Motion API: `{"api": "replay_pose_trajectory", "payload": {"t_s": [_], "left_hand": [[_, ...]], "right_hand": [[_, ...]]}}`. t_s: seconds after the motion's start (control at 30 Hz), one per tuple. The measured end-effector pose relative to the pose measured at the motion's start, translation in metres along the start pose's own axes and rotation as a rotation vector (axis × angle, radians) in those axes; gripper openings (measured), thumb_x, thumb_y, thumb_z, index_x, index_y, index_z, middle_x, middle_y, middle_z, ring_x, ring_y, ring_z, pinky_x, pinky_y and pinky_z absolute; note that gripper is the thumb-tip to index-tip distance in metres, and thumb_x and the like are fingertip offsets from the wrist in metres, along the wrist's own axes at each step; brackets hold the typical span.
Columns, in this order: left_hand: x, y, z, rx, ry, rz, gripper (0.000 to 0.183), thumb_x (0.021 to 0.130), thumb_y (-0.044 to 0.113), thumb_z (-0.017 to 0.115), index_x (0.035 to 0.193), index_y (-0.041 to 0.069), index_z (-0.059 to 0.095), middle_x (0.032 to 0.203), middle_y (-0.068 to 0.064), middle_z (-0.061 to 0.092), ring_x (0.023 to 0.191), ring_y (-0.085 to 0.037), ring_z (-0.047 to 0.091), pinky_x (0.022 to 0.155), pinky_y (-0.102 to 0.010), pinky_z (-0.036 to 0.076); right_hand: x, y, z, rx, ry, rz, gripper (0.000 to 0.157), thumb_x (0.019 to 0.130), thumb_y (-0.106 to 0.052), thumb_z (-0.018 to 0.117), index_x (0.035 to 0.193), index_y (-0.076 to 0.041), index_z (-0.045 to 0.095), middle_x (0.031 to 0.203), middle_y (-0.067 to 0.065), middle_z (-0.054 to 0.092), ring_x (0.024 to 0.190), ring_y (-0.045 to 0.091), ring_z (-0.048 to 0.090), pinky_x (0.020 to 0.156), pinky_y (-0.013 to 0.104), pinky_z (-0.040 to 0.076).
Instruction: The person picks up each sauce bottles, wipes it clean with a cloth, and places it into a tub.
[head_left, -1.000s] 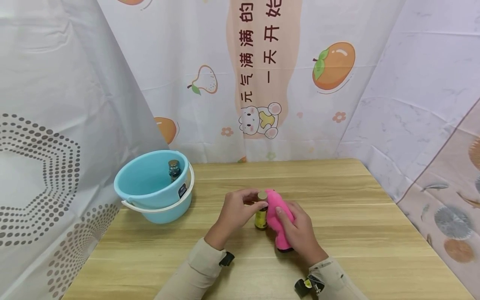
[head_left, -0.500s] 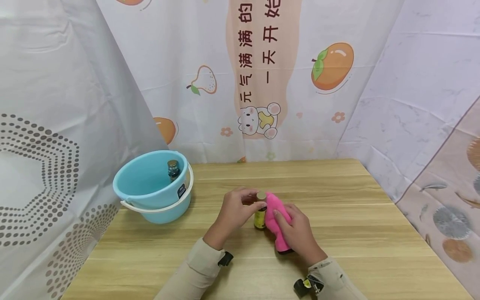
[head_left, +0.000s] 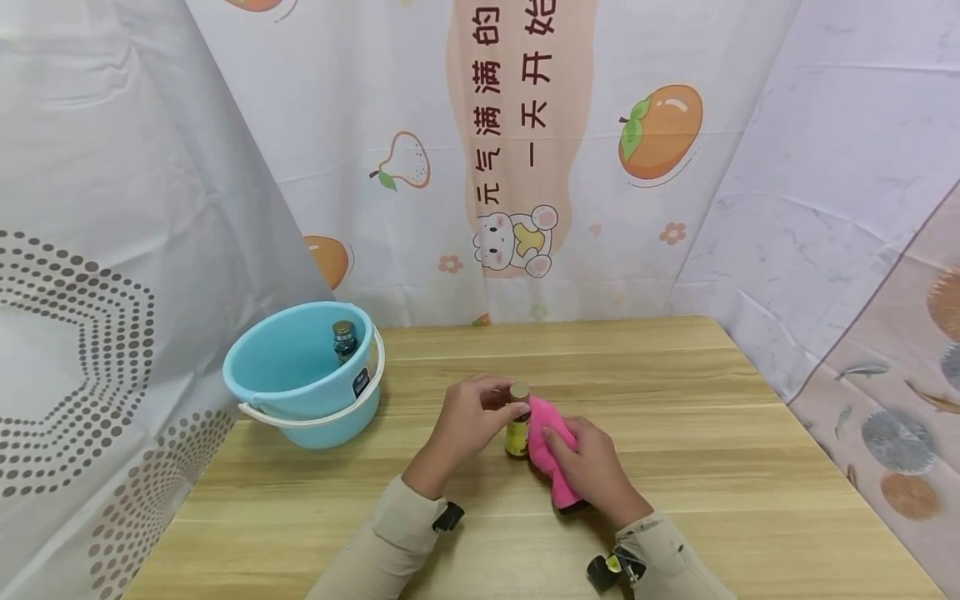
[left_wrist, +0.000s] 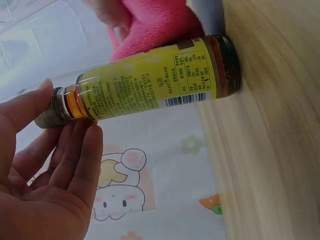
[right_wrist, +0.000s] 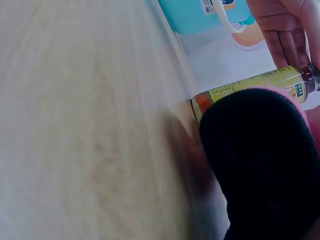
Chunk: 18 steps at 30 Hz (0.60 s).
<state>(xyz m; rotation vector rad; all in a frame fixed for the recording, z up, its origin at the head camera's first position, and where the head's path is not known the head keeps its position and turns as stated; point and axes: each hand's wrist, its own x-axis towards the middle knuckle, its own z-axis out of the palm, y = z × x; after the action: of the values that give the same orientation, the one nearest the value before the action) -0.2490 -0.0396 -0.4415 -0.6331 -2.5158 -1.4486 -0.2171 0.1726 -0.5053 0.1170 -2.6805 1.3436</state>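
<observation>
The yellow-labelled bottle [head_left: 517, 437], with a dull gold cap, stands upright on the wooden table [head_left: 712, 425], just below the middle of the head view. My left hand [head_left: 467, 423] pinches it at the cap; my right hand [head_left: 596, 468] grips a fuzzy pink thing [head_left: 547, 450] right beside it. At the frame's left sits a light-blue bucket [head_left: 330, 427] with a dark bottle [head_left: 345, 343] inside, partly hidden by its wall. Only the left wrist view shows me the barcode [left_wrist: 187, 99]; in the right wrist view, the pink thing's black end [right_wrist: 260, 155] blocks part of the label.
</observation>
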Motion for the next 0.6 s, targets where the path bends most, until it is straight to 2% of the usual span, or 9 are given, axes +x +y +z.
{"api": "replay_pose_trajectory", "payload": {"t_s": [0.2, 0.37, 0.47, 0.6], "left_hand": [[0.0010, -0.0001, -0.0006, -0.023, -0.017, -0.012, 0.038, 0.089, 0.030, 0.084, 0.120, 0.010, 0.076, 0.110, -0.001, 0.073, 0.097, -0.014, 0.074, 0.082, -0.022, 0.060], [0.0016, 0.0014, -0.0011, 0.001, -0.011, 0.001, 0.041, 0.089, 0.031, 0.085, 0.123, 0.011, 0.074, 0.112, 0.000, 0.072, 0.101, -0.014, 0.073, 0.088, -0.031, 0.062], [0.0009, 0.0030, -0.0016, 0.061, 0.017, -0.001, 0.039, 0.086, 0.034, 0.086, 0.118, 0.014, 0.075, 0.109, 0.004, 0.073, 0.098, -0.010, 0.072, 0.083, -0.032, 0.062], [-0.0004, 0.0047, -0.0016, 0.114, 0.043, -0.001, 0.027, 0.085, 0.036, 0.086, 0.105, 0.020, 0.076, 0.099, 0.010, 0.075, 0.090, -0.005, 0.071, 0.073, -0.025, 0.058]], "right_hand": [[0.0005, 0.0006, -0.0001, -0.024, -0.029, 0.038, 0.021, 0.101, -0.032, 0.068, 0.100, -0.011, 0.074, 0.095, 0.004, 0.067, 0.083, 0.015, 0.059, 0.068, 0.028, 0.049], [0.0007, 0.0004, -0.0002, -0.035, -0.024, 0.039, 0.021, 0.100, -0.032, 0.069, 0.101, -0.012, 0.075, 0.097, 0.004, 0.067, 0.084, 0.016, 0.060, 0.069, 0.029, 0.050], [0.0008, 0.0002, 0.0003, -0.032, -0.024, 0.038, 0.022, 0.100, -0.032, 0.069, 0.104, -0.011, 0.075, 0.099, 0.004, 0.068, 0.086, 0.016, 0.060, 0.071, 0.030, 0.051], [0.0007, -0.0002, 0.0010, -0.017, -0.026, 0.039, 0.023, 0.101, -0.033, 0.069, 0.105, -0.011, 0.076, 0.100, 0.005, 0.069, 0.086, 0.016, 0.061, 0.071, 0.029, 0.051]]}}
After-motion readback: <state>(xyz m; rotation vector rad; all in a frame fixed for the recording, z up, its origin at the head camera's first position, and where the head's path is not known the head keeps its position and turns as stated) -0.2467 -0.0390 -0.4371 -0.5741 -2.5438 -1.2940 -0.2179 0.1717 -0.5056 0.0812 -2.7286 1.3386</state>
